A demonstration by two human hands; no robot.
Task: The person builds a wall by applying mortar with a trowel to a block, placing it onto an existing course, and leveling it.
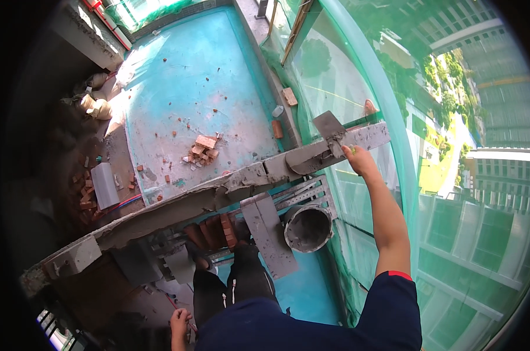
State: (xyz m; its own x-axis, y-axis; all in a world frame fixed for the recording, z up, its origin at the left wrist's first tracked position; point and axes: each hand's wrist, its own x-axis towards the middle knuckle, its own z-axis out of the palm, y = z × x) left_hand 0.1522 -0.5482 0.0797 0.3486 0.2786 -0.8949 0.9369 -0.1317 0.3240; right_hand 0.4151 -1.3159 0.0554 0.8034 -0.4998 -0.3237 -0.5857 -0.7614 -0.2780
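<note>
My right hand (358, 159), at the end of an outstretched arm, is closed round the handle of a trowel (328, 124). Its flat grey blade, with mortar stuck to it, is over the far right end of a narrow wall (247, 175). Grey mortar (306, 158) lies on the wall top there, and a pale block (367, 136) sits at that end. My left hand (182, 322) hangs low beside my leg with its fingers curled in; I see nothing in it. Just this side of the wall, a round bucket (307, 229) has grey mortar inside.
Stacked red bricks (215, 233) and a grey board (269, 234) are beside the bucket. Beyond the wall, broken bricks (202, 151) lie on a blue-coated floor (200, 70). Green netting (346, 193) borders the drop on the right. Sacks (98, 107) lie at the far left.
</note>
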